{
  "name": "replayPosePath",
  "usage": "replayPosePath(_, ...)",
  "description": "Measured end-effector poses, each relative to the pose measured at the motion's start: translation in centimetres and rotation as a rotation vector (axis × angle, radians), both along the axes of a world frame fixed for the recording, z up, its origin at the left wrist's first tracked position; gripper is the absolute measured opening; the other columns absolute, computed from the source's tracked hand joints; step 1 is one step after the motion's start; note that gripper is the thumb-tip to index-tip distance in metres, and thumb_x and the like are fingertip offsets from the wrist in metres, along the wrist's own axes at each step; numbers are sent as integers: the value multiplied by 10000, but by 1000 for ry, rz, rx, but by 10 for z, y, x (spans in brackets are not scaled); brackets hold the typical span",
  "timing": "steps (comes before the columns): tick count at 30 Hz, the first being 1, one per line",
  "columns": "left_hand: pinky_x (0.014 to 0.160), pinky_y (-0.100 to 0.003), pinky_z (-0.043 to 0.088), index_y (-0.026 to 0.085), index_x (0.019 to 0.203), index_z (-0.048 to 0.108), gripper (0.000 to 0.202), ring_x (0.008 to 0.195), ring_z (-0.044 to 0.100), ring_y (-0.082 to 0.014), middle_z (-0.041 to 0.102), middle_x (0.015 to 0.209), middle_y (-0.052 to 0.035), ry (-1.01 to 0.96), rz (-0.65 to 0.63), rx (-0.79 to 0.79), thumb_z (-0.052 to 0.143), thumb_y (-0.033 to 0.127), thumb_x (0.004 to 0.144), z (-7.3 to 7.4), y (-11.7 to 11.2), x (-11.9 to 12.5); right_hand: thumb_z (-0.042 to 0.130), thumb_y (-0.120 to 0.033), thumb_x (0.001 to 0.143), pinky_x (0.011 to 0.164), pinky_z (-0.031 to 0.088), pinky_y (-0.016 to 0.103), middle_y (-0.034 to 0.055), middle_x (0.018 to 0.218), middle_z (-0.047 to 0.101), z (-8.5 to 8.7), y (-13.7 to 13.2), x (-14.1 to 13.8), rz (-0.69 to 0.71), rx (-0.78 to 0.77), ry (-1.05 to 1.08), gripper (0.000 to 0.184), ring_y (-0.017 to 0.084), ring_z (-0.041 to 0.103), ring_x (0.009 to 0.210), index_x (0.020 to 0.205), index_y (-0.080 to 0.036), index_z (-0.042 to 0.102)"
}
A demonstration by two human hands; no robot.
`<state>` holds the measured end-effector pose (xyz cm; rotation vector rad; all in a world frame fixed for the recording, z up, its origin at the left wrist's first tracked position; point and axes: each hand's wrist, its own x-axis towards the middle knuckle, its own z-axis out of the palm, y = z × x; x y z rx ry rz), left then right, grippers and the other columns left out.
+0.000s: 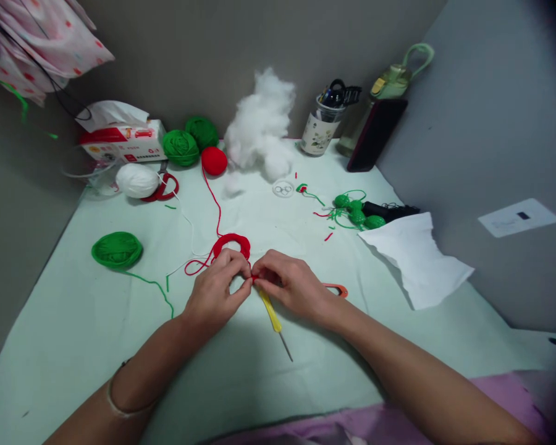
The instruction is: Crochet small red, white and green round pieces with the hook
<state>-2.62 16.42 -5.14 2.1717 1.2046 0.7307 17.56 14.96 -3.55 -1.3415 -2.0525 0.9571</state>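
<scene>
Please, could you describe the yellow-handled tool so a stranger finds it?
On the pale green cloth, find where the left hand and right hand meet. Just below, the yellow-handled tool slants toward the wearer. Its yellow handle and thin grey shaft set it apart from the red yarn beyond.

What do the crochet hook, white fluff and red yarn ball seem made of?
Crochet hook: likely smooth plastic handle, evenly yellow; probably metal shaft, thin and grey.
White fluff: probably fibre stuffing, matte, with wispy edges.
Red yarn ball: matte yarn, trailing a strand; fibre unclear.
</scene>
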Motion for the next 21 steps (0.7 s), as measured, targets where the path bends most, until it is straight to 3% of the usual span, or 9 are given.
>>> replayPosePath(5,594,-265,458,219,807,661,81,670,544,-134,696,1043,-38,-31,24,-151,644,191,882,6,1,0,626,-97,958,706,408,259,6,924,664,-4,-1,-2,-1,23,-35,138,130,584,759,976,-211,702)
replayPosePath(13,695,-287,474,229,824,708,112,788,588,-152,694,1142,-30,-49,44,-292,641,249,912,11,3,2,597,-113,975,682,387,259,9,918,635,-10,-2,-2,-42,49,-53,122,134,558,739,957,-213,663)
replayPosePath(21,714,-307,465,232,859,730,122,797,594,-161,690,1166,-34,-57,47,-334,630,278,913,9,4,1,614,-110,975,696,400,261,10,945,611,-2,-4,4,-18,45,-57,111,129,546,742,923,-205,636)
